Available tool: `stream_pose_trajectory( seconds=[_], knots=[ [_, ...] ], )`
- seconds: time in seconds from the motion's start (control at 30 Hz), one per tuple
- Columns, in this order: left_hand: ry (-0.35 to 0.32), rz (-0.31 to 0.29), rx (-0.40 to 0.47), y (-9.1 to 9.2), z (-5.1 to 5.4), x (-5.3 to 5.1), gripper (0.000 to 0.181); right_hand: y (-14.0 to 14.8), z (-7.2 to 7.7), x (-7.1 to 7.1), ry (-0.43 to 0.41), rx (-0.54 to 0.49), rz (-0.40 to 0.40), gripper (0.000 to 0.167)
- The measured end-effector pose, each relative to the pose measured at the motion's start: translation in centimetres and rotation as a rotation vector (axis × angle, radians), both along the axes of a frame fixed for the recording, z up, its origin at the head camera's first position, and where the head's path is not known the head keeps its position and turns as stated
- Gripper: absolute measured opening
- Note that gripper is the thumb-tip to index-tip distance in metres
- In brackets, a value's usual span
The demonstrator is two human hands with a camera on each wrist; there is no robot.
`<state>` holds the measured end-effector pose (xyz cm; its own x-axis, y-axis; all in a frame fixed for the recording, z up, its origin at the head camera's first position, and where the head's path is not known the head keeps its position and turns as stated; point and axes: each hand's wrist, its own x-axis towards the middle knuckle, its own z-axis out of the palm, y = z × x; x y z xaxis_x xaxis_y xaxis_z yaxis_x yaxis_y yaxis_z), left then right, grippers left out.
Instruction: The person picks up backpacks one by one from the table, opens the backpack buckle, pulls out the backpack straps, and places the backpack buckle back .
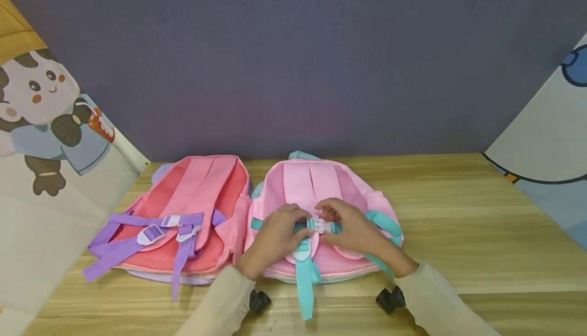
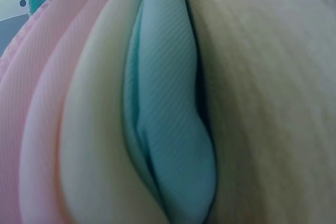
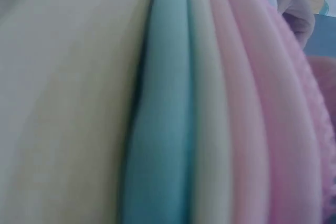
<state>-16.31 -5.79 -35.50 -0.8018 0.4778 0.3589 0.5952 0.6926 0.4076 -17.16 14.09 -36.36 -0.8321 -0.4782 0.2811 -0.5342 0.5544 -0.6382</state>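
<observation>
See white buckle (image 1: 322, 226) at lower middle of pink backpack (image 1: 313, 180), ends partly hidden by left hand (image 1: 281, 231) and right hand (image 1: 353, 228). Note fingers (image 1: 302, 234) of both clamped on it, one hand per side; cannot confirm full engagement of its halves. Get little from blurred wrist views — mostly close-cropped fabric layers (image 2: 173, 77), with fingers only at right wrist view's edge. Record smooth plastic, flat teal webbing (image 1: 304, 287); at left, coral backpack (image 1: 189, 196) with purple webbing (image 1: 123, 249), both packs on wood-grained surface (image 1: 454, 218).
</observation>
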Motion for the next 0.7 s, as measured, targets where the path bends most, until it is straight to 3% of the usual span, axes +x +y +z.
stream_pose_trajectory(
  seconds=[0.17,0.3,0.5,0.7],
  knots=[
    [0.019,0.005,0.0,0.1,-0.1,-0.1,0.024,-0.4,0.9,0.0,0.078,0.025,0.086,0.041],
    [0.025,0.0,-0.002,0.1,-0.2,-0.1,0.025,-1.1,1.5,-0.1,0.111,0.041,0.098,0.039],
    [0.006,0.005,0.036,0.1,-0.2,-0.1,0.022,-1.3,1.7,-0.4,0.034,0.055,0.061,0.034],
    [-0.005,0.007,0.063,0.0,-0.3,-0.1,0.02,-1.1,0.8,-0.5,-0.013,-0.016,0.033,0.033]
  ],
)
